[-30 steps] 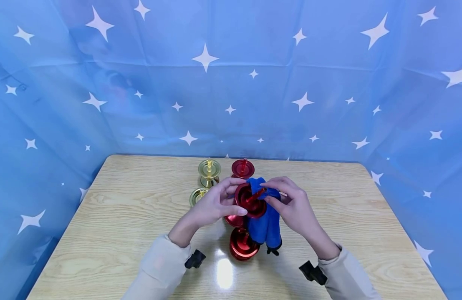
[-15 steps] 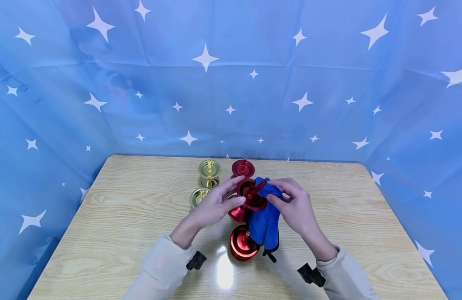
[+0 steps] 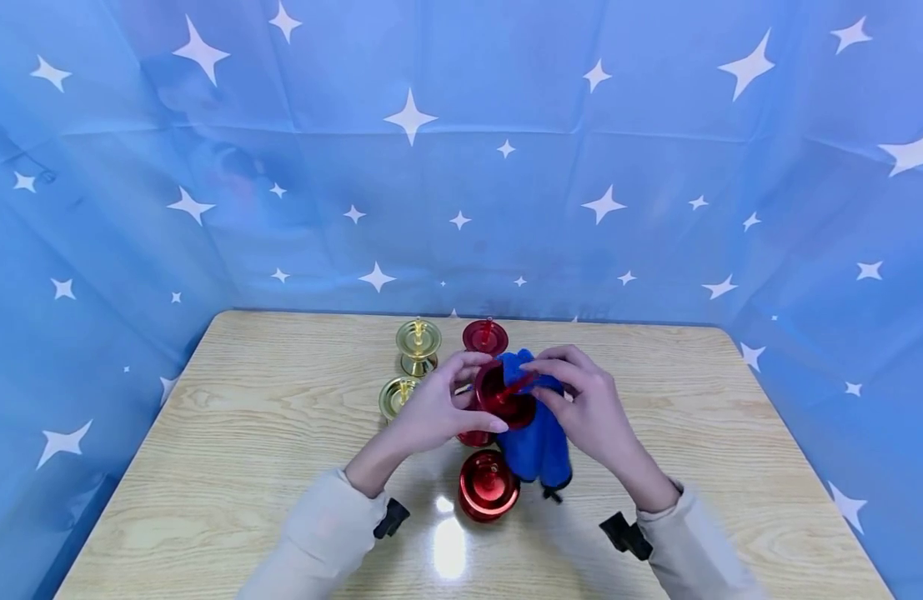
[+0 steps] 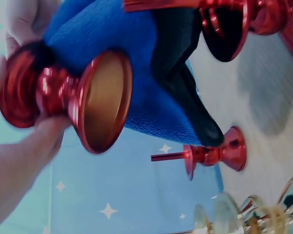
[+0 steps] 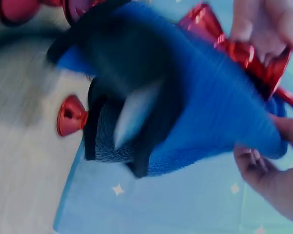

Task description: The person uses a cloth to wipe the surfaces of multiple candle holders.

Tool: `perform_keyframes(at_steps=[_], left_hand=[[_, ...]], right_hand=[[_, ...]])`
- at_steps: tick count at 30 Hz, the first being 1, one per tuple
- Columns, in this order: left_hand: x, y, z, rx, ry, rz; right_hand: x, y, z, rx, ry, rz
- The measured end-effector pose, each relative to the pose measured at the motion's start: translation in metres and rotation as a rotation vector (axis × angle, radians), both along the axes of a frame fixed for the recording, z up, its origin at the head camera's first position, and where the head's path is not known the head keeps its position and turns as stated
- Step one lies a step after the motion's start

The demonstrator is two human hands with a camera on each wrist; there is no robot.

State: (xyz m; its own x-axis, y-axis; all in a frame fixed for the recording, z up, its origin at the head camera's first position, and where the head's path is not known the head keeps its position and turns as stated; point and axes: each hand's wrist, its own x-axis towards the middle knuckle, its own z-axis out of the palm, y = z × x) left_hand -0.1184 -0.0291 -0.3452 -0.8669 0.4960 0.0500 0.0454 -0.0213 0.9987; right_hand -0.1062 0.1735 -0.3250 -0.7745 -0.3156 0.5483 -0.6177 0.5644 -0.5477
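Observation:
My left hand (image 3: pixel 438 408) grips a red metal candle holder (image 3: pixel 497 410) by its dish, lifted above the table and tilted with its spike pointing right. In the left wrist view the holder's hollow foot (image 4: pixel 105 100) faces the camera, and a thumb and fingers lie around the other end. My right hand (image 3: pixel 592 408) pinches a blue cloth (image 3: pixel 536 450) with black edging at the dish's right side, by the spike (image 3: pixel 517 386). The cloth hangs down in folds beside the holder. In the right wrist view, thumb and fingers hold the cloth's corner near the dish.
Close in front stands another red candle holder (image 3: pixel 488 487); one more (image 3: pixel 474 438) is partly hidden beneath the held one. A third red one (image 3: pixel 485 337) is at the back. Two gold candle holders (image 3: pixel 418 339) stand to the left. A starry blue backdrop (image 3: pixel 461 167) rises behind the table.
The held candle holder tilts and shifts slightly to the right. My left fingers come back round its dish after spreading. The cloth's hanging end swings left, then right.

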Motion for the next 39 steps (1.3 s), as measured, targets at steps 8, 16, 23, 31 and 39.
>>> perform_keyframes(at_steps=[8,16,23,31,39], left_hand=[[-0.001,-0.003,0.004,-0.015,0.003,-0.032],[-0.003,-0.009,0.001,0.087,-0.003,0.012],[-0.006,-0.019,0.001,0.046,0.055,-0.167],[-0.005,-0.017,-0.002,0.055,0.039,-0.19],[-0.003,-0.014,-0.004,0.137,0.043,0.027]], right_hand=[[-0.011,0.002,0.001,0.12,0.111,0.098],[-0.005,0.003,-0.003,0.083,-0.009,0.074],[-0.003,0.005,0.002,0.015,-0.053,0.125],[-0.007,0.005,0.0,0.014,0.009,0.191],[-0.001,0.004,-0.007,-0.045,-0.048,0.109]])
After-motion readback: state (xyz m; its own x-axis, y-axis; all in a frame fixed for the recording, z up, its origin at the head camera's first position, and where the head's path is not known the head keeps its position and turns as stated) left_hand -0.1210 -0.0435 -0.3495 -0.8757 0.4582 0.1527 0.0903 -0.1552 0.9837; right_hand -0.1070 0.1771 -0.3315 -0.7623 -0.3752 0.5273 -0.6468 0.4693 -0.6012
